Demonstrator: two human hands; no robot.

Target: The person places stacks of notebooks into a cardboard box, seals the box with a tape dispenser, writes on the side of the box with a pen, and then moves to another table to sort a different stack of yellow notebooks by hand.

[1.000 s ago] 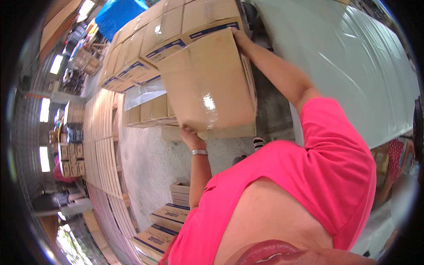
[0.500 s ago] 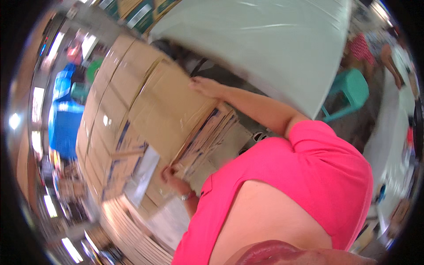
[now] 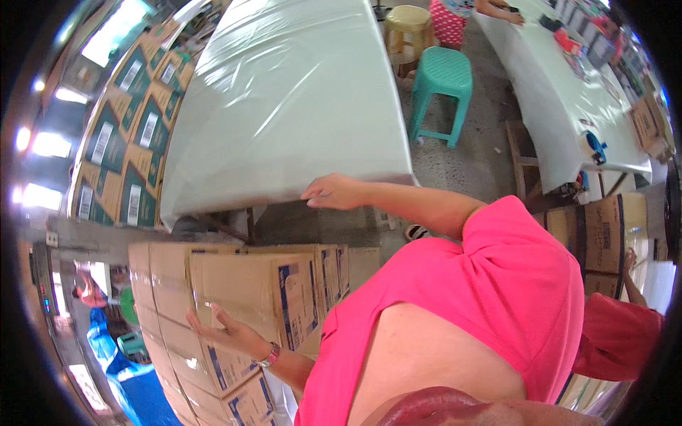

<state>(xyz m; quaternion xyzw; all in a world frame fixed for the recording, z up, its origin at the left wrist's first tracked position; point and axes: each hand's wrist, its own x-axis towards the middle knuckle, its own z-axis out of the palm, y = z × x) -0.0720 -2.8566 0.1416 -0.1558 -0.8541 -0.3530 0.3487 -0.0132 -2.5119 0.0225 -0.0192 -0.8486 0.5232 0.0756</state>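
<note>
A stack of brown cardboard cartons (image 3: 238,284) with blue-and-white labels on the sides stands at the lower left. My left hand (image 3: 238,337) is over the near left part of the top carton, its fingers spread and nothing in them; whether it touches the cardboard I cannot tell. A red-and-silver wristwatch is on that wrist. My right hand (image 3: 335,193) is at the near edge of a white-covered table (image 3: 284,121), away from the cartons. Its fingers are loosely bent and a little apart, with nothing visible between them.
Green-and-brown printed cartons (image 3: 131,142) are piled left of the table. A teal plastic stool (image 3: 444,85) and a beige stool (image 3: 408,32) stand to its right. Farther right is another long covered table (image 3: 547,106), with people by it. A person in red (image 3: 618,337) is at the right edge.
My view has swung to the right. My right hand has left the carton's far edge and is by the white table. The left hand has opened off the carton's near edge.
</note>
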